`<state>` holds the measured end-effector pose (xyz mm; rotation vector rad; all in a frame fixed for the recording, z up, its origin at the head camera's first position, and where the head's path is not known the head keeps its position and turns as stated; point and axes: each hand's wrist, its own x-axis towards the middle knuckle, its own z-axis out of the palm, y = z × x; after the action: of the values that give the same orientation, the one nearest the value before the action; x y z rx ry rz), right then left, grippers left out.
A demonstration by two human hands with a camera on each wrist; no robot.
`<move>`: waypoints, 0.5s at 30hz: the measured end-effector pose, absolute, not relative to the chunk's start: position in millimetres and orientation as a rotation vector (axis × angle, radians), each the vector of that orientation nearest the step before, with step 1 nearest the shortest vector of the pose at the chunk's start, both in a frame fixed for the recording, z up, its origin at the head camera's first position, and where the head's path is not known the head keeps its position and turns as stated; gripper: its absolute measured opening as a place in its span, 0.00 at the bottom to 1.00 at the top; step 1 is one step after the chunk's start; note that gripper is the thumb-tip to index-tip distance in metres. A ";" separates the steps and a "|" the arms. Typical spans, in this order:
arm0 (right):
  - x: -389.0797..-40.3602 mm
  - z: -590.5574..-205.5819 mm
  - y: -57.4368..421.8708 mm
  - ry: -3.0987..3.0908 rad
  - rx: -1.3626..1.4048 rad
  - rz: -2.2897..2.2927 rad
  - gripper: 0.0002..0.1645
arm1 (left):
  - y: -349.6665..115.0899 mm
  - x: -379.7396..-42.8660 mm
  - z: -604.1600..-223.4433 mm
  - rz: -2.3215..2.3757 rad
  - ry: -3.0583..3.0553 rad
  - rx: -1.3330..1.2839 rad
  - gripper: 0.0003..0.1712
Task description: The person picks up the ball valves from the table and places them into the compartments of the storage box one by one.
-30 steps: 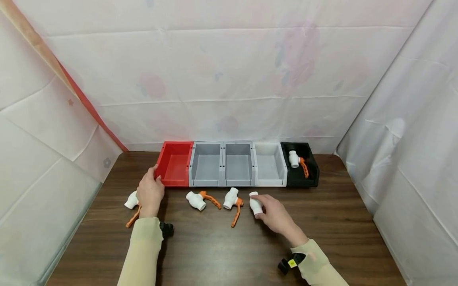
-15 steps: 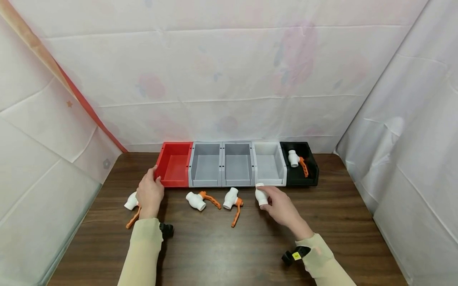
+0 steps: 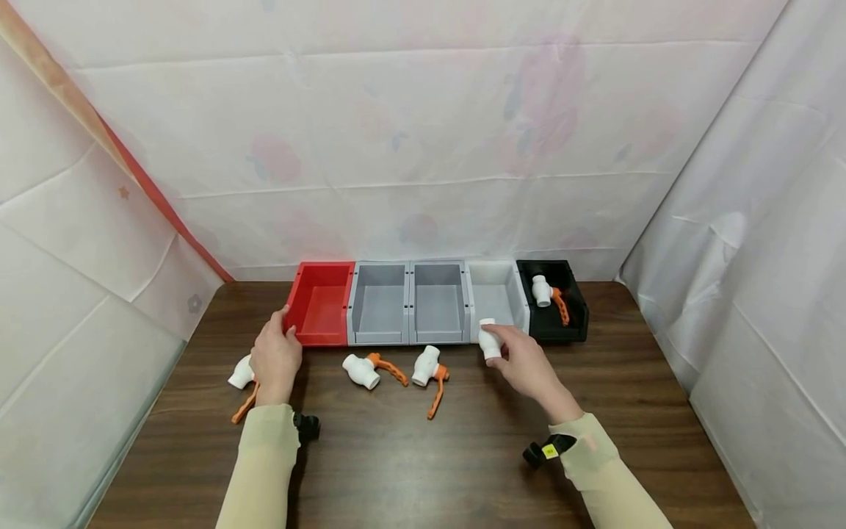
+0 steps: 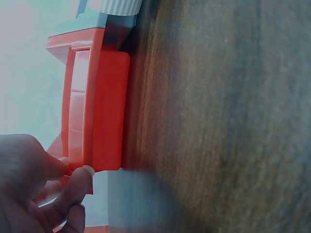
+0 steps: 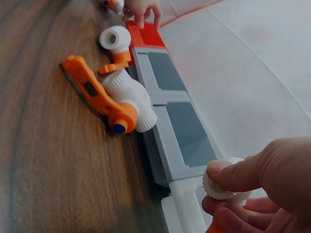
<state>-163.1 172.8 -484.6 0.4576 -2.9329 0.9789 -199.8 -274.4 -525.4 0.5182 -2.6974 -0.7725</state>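
My left hand (image 3: 276, 360) pinches the left side wall of the red bin (image 3: 322, 334) between thumb and fingers; the left wrist view has the fingertips at the bin's corner. With my right hand (image 3: 525, 364) I hold a white ball valve (image 3: 488, 342) by its body, over the front edge of the white bin (image 3: 500, 334). In the right wrist view the thumb lies across the valve's ribbed end (image 5: 218, 189), and a bit of orange shows below the fingers. The rest of its handle is hidden.
Two ball valves with orange handles, one left (image 3: 361, 371) and one right (image 3: 426, 366), lie before the two grey bins (image 3: 410, 338). Another valve (image 3: 241, 372) sits partly behind my left hand. The black bin (image 3: 558, 334) holds one valve (image 3: 542, 292).
My right hand has lifted the ball valve off the table and carried it forward and slightly right, to the white bin's front. The left hand keeps its place at the red bin.
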 end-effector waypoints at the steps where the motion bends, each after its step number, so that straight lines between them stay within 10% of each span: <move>1: -165.1 -484.4 173.2 -2.934 0.450 0.977 0.37 | -274.3 -199.6 -525.3 -0.774 -2.696 0.519 0.27; 15: -181.5 -485.5 175.7 -2.941 0.388 0.954 0.37 | -272.3 -201.3 -523.5 -0.799 -2.713 0.554 0.29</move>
<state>-181.5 175.7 -485.5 0.3880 -2.9415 0.9536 -201.3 -272.3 -523.5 0.5536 -2.7131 -0.7991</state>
